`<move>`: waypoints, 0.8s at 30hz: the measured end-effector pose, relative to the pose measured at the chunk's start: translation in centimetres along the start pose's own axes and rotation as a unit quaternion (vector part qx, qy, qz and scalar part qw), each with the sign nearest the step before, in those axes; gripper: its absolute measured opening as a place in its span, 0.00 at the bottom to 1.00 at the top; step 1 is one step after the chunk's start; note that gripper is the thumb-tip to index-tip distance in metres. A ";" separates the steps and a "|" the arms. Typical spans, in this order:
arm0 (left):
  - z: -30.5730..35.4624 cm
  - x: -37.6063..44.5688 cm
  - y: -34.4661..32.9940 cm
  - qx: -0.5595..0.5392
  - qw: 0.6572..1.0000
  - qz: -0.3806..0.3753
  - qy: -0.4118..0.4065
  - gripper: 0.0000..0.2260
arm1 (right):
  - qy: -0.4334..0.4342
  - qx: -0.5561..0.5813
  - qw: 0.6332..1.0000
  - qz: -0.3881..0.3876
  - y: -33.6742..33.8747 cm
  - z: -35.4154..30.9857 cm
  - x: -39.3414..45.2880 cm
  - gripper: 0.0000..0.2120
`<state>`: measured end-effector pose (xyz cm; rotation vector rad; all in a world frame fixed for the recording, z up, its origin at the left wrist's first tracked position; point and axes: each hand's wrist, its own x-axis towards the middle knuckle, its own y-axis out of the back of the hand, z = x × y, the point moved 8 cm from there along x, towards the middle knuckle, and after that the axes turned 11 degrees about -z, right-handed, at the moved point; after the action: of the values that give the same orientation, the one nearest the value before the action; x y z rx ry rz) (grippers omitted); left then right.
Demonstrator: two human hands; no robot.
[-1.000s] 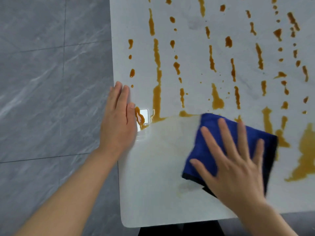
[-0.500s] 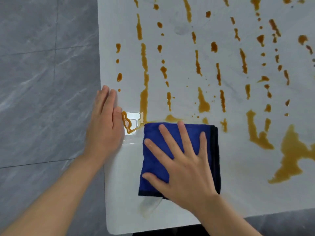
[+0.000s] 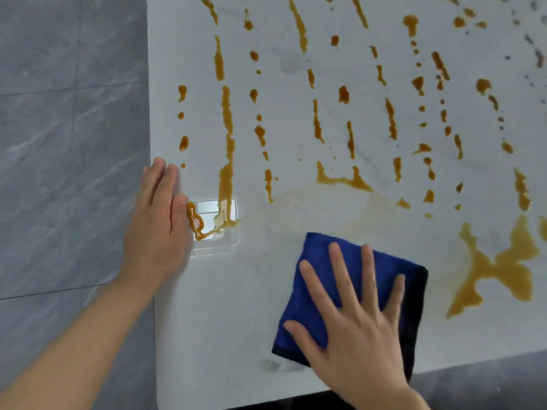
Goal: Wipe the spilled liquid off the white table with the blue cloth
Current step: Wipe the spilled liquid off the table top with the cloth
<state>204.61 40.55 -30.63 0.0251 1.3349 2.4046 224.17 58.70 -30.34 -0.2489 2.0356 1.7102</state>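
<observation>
White stone table (image 3: 225,321) fills most of our view, with grey floor tiles (image 3: 65,143) to its left. Nearest us, our right hand (image 3: 355,329) lies flat with fingers spread on the blue cloth (image 3: 319,279), pressing it to the tabletop near the front edge. Our left hand (image 3: 157,232) rests flat, fingers together, on the left edge beside a clear square plate (image 3: 228,247). Farther off, amber spill (image 3: 226,137) runs in streaks and drops, with a large puddle (image 3: 503,267) to the cloth's right.
</observation>
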 end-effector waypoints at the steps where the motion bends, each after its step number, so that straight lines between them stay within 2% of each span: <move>1: 0.0 0.0 0.0 0.002 1.000 0.001 0.003 0.20 | 0.016 -0.007 1.000 0.006 0.2 -0.1 0.5 0.33; 4: -0.2 0.0 0.0 0.006 1.000 0.003 0.008 0.20 | 0.018 -0.010 0.999 0.025 1.2 1.3 2.4 0.32; 10: -0.3 0.1 -0.1 0.018 1.000 -0.001 0.011 0.21 | -0.129 0.014 0.991 0.022 2.8 9.7 3.6 0.32; 13: -0.4 0.1 -0.1 0.029 1.000 -0.001 0.012 0.21 | -0.169 0.044 0.984 0.016 1.9 11.0 1.5 0.32; 20: -0.6 0.2 -0.3 0.042 0.999 0.005 0.006 0.21 | -0.085 0.031 0.996 -0.025 0.0 6.5 -1.1 0.34; 24: -0.6 0.1 -0.2 0.032 0.999 0.013 0.001 0.21 | -0.038 0.008 0.999 0.002 0.7 6.3 0.3 0.33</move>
<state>204.41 40.16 -31.17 0.0590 1.4207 2.3820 225.05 65.02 -30.56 -0.1727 1.9947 1.6801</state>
